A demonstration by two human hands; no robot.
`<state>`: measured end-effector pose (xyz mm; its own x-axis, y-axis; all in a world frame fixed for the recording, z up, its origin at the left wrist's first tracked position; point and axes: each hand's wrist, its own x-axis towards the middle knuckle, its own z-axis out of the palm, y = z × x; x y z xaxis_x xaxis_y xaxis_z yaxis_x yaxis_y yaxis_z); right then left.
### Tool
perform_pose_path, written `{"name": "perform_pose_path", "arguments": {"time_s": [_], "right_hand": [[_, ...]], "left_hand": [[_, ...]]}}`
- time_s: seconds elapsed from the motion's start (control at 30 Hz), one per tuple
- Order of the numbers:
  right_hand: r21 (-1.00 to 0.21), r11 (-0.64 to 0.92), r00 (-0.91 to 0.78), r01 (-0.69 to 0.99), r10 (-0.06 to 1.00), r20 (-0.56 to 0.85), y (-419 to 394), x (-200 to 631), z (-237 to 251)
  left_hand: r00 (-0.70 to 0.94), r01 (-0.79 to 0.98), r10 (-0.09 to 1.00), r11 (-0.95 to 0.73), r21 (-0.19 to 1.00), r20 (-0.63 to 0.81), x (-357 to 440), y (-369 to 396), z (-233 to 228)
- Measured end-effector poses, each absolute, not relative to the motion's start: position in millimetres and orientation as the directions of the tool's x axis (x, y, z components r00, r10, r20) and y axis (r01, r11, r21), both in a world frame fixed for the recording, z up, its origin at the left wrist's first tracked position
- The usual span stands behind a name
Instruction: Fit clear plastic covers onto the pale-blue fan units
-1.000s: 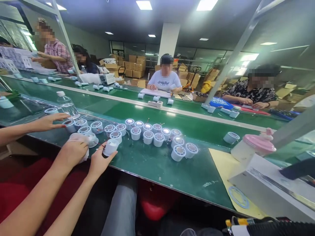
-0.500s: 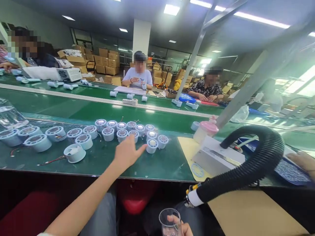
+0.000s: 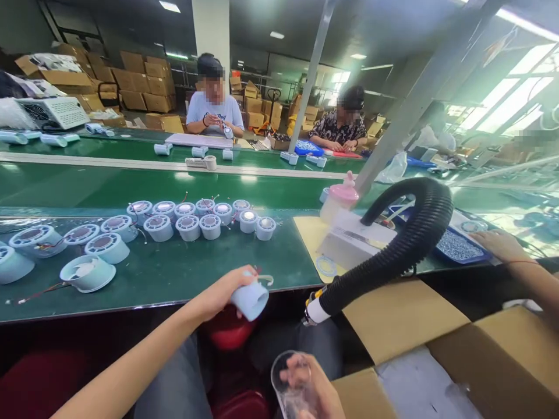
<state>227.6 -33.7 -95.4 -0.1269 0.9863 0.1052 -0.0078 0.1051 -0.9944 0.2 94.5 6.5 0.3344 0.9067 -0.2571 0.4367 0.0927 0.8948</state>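
My left hand (image 3: 225, 291) is closed around a light blue round fan housing (image 3: 250, 301), tilted just off the bench's front edge with wires showing at its top. Low in the view, my right hand (image 3: 321, 384) grips a clear cup (image 3: 279, 381), its round mouth facing up. Several matching fan housings stand on the green bench, such as one at the row's right end (image 3: 265, 228) and one with a white inside (image 3: 88, 273) nearer the front. Close to the cup is the nozzle of a black flexible hose (image 3: 371, 272).
A white box (image 3: 356, 240) and a pink-topped bottle (image 3: 341, 198) stand on yellow card (image 3: 305, 233). At the right, a co-worker's hand (image 3: 498, 247) is by a blue tray (image 3: 463, 244) of small parts. An open carton (image 3: 406, 320) lies below. Other people sit beyond the green belt (image 3: 109, 183).
My left hand has taken a fan housing from the row and brought it toward me, past the bench edge. The view has turned right, showing more of the open carton. The cup remains in my right hand.
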Motion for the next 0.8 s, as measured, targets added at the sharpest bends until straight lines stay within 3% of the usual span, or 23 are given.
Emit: {"name": "perform_pose_path", "arguments": {"time_s": [0.03,0.1,0.2,0.27,0.37,0.53,0.73,0.8], "right_hand": [[-0.953,0.264,-0.171,0.15,0.956,0.238,-31.5,224.4,-84.2],[-0.753,0.494,-0.308,0.435,0.867,0.391,-25.6,216.2,-61.3],[-0.466,0.59,-0.444,0.66,0.806,0.392,-16.7,203.4,-37.4],[-0.403,0.568,-0.474,0.717,0.822,0.316,-13.1,197.7,-31.8],[-0.464,0.478,-0.447,0.746,0.876,0.183,-11.3,196.7,-33.5],[-0.576,0.416,-0.462,0.703,0.884,0.075,-9.5,206.7,-34.0],[-0.817,0.204,-0.337,0.539,0.941,0.012,-11.0,210.0,-17.4],[-0.884,0.106,-0.259,0.456,0.966,-0.018,-11.4,208.9,-14.2]], "left_hand": [[0.393,0.393,0.87,0.133,0.91,-0.297,0.4,81.2,1.8],[0.49,0.346,0.788,0.217,0.913,-0.373,1.6,59.4,-7.3],[0.58,0.353,0.672,0.303,0.885,-0.461,2.6,41.2,-14.9],[0.611,0.376,0.632,0.298,0.877,-0.477,2.3,36.8,-14.4],[0.622,0.394,0.655,0.211,0.894,-0.429,2.3,33.2,-7.1],[0.593,0.512,0.778,-0.165,0.843,-0.208,7.6,22.7,-0.5],[0.481,0.362,0.869,-0.08,0.929,-0.113,8.5,16.1,-25.0],[0.492,0.328,0.869,-0.122,0.937,-0.059,5.9,16.6,-33.9]]}}
